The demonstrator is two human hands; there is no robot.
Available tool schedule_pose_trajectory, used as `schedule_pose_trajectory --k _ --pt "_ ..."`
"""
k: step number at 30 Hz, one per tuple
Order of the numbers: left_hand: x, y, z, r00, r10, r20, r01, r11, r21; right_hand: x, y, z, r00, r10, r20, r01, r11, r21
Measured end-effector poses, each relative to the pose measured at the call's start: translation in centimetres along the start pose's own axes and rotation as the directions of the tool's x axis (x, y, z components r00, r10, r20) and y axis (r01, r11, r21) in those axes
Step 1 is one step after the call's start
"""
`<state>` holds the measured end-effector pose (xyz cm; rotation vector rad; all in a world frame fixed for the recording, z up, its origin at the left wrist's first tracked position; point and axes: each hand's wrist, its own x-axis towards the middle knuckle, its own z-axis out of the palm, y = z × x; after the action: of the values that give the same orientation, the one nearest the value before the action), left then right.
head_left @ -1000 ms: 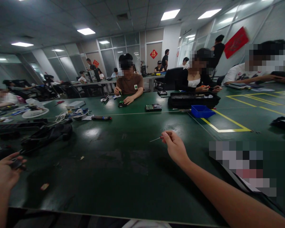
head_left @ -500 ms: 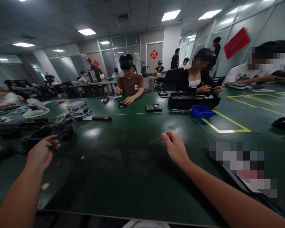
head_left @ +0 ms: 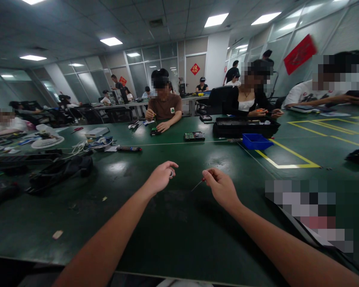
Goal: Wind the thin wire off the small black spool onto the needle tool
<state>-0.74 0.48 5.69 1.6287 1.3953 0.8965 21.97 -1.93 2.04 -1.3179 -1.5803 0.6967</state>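
In the head view, my right hand (head_left: 219, 183) had its fingers closed on the red handle of a screwdriver (head_left: 198, 185), out over the green table (head_left: 167, 243) in front of me. Its thin shaft ran slantwise — down and to the left, on the side of my left hand — and I couldn't tell whether the tip touched the surface. My left hand (head_left: 161, 178) was half curled around a small round thing (head_left: 171, 174), forefinger stretched out to the right. Farther off, a long black box (head_left: 247, 129) held some whitish bits, too small to make out. A blue bin (head_left: 255, 142) sat just before it — its contents unclear — beside yellow tape (head_left: 297, 166).
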Motion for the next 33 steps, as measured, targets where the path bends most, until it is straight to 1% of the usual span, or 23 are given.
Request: schedule_pose_trajectory --k 2,4,6,7,10,12,17,20,23,30,33 --pt "-0.1 0.0 2.4 0.998 0.041 0.039 -0.047 0.984 0.171 0.0 0.2 0.1 1.0 -0.002 -0.019 0.003 0.999 0.05" --pt "-0.4 -0.6 4.1 0.995 0.088 0.041 -0.096 0.94 0.327 0.1 0.2 0.2 0.999 -0.003 -0.042 0.008 0.994 0.106" --pt "-0.6 -1.8 5.0 0.989 0.143 0.047 -0.149 0.894 0.422 0.0 0.1 0.3 0.998 0.0 -0.06 0.008 0.991 0.134" --pt "-0.7 -2.5 5.1 0.983 0.175 0.052 -0.18 0.883 0.434 0.0 0.0 0.3 0.998 0.002 -0.07 0.007 0.99 0.139" --pt "-0.5 -4.3 4.7 0.967 0.25 0.056 -0.252 0.886 0.389 -0.1 -0.2 0.3 0.997 0.0 -0.081 0.012 0.988 0.154" --pt "-0.4 -4.7 4.2 0.96 0.276 0.046 -0.274 0.893 0.357 -0.1 -0.1 0.4 0.998 0.002 -0.068 0.011 0.983 0.185" --pt "-0.4 -3.9 3.5 0.94 0.339 0.022 -0.33 0.894 0.303 -0.2 0.3 0.6 1.0 -0.018 -0.013 0.02 0.975 0.219" --pt "-0.5 -3.5 3.6 0.947 0.321 0.01 -0.311 0.912 0.267 -0.2 0.2 0.6 1.0 -0.025 -0.013 0.027 0.977 0.212" --pt "-0.5 -3.6 3.7 0.953 0.303 -0.005 -0.292 0.922 0.254 -0.3 -0.1 0.5 0.999 -0.021 -0.024 0.025 0.978 0.205" --pt "-0.4 -3.9 3.6 0.957 0.291 -0.003 -0.28 0.923 0.264 -0.3 -0.4 0.2 1.0 -0.015 -0.01 0.017 0.979 0.201" --pt "-0.3 -4.1 3.6 0.951 0.308 0.0 -0.297 0.917 0.266 -0.2 -0.2 0.3 1.0 -0.015 -0.008 0.016 0.975 0.221"
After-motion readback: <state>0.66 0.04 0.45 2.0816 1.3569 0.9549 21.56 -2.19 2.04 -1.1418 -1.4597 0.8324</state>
